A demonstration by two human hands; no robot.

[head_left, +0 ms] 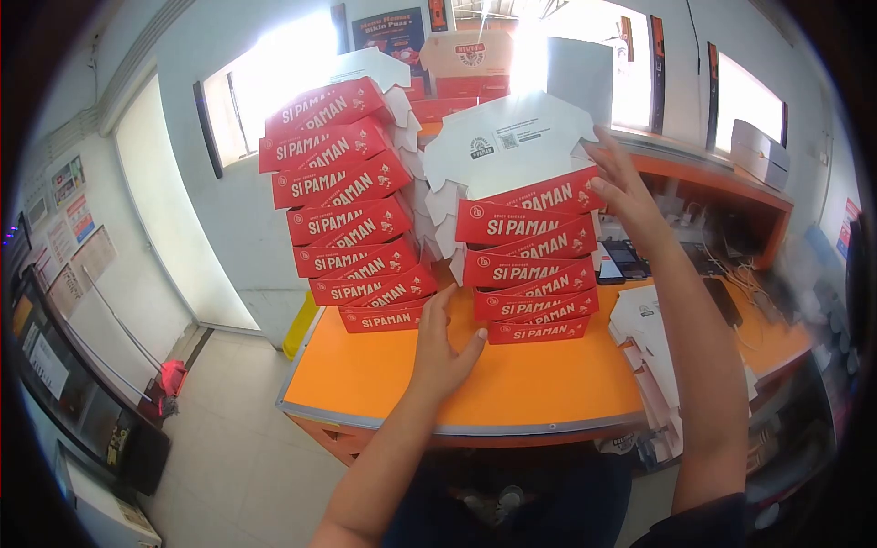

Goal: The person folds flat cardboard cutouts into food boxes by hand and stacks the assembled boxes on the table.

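Two tall stacks of red and white cardboard food boxes stand on the orange table, the left stack [343, 219] rising higher than the right stack [530, 265]. On top of the right stack, a box has its white lid [512, 137] raised. My right hand [630, 196] is at that top box's right end, thumb by the red front and fingers stretched out beside the lid. Low between the stacks, my left hand [443, 352] is open, thumb and fingers apart, by the left side of the right stack's lower boxes. Whether its fingertips touch them I cannot tell.
The orange table [365, 379] has a grey front edge. Flat white cardboard pieces [644, 333] lie at its right, near phones [621, 260] and cables [740, 283]. More boxes [466, 78] stand behind. A yellow object [299, 329] is beside the table's left side.
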